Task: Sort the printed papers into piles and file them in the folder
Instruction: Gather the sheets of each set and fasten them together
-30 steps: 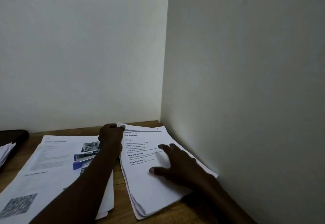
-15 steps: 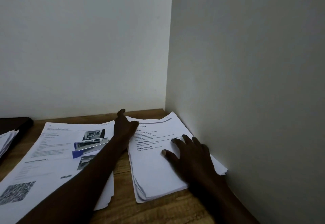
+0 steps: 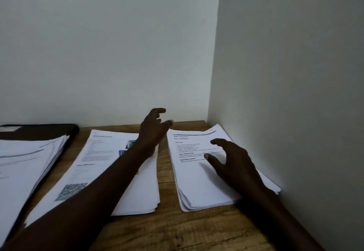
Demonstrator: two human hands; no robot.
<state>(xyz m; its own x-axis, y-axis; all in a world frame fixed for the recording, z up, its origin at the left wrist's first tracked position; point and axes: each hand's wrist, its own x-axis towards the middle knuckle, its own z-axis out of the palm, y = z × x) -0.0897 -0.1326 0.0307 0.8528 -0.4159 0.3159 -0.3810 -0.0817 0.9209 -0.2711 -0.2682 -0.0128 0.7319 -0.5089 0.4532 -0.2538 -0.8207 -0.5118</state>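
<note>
**Sorting Looking Largely Done, Filing Waiting**

The printed papers are lying in three stacks on the wooden table (image 3: 167, 231). The right pile (image 3: 197, 187) is sitting tight against the side wall (image 3: 295, 93). The middle pile (image 3: 102, 152) is lying just beside it, with a strip of bare wood showing between them. The left pile (image 3: 23, 162) is resting on the dark folder (image 3: 39, 131) at the far left. Whether that left pile is already sitting filed inside the folder or only lying on top of it is hard to tell at this blurred edge of the view.

No loose sheets are showing, so the sorting is looking largely done, with at least two piles waiting to be filed.

The right hand (image 3: 234, 164) is spreading open fingers over the right pile, gripping nothing. The left hand (image 3: 153, 132) is hovering above the gap between the middle and right piles, its fingers loosely apart and empty.
</note>
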